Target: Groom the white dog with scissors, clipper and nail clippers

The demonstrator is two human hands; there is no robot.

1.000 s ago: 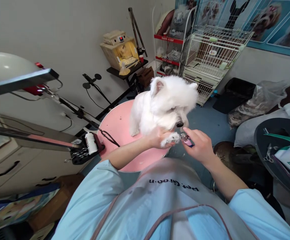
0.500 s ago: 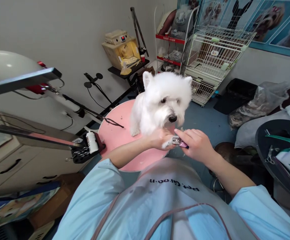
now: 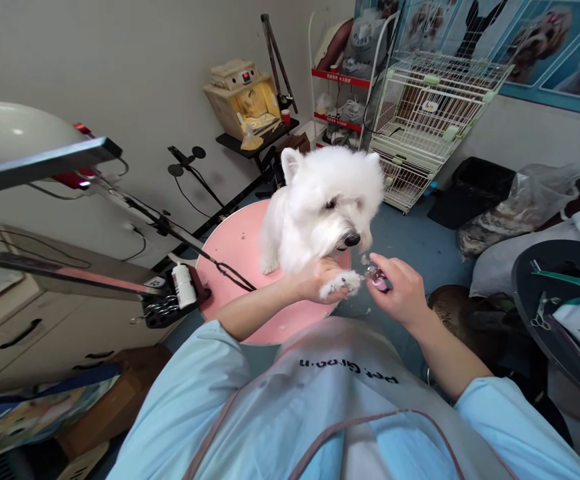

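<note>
A fluffy white dog (image 3: 320, 207) sits on the round pink grooming table (image 3: 230, 233), its head tipped down over my hands. My left hand (image 3: 317, 280) is closed around the dog's front paw (image 3: 341, 285), whose dark claws point toward the right. Just right of the paw, my right hand (image 3: 400, 290) grips a nail clipper (image 3: 377, 279) with metal jaws and a pinkish-purple handle. A small gap separates the clipper from the paw. My fingers cover most of the clipper's handle.
A black looped leash (image 3: 230, 272) hangs over the table's left side. There, a tool holder carries a white bottle (image 3: 184, 285). On the right, a dark round stand (image 3: 525, 267) bears scissors (image 3: 540, 310) and a green-handled tool. White wire cages (image 3: 430, 113) stand behind.
My right hand has drawn the clipper rightward off the paw, uncovering the claws. The dog's head has dipped slightly, and the leash loop has shifted a little right.
</note>
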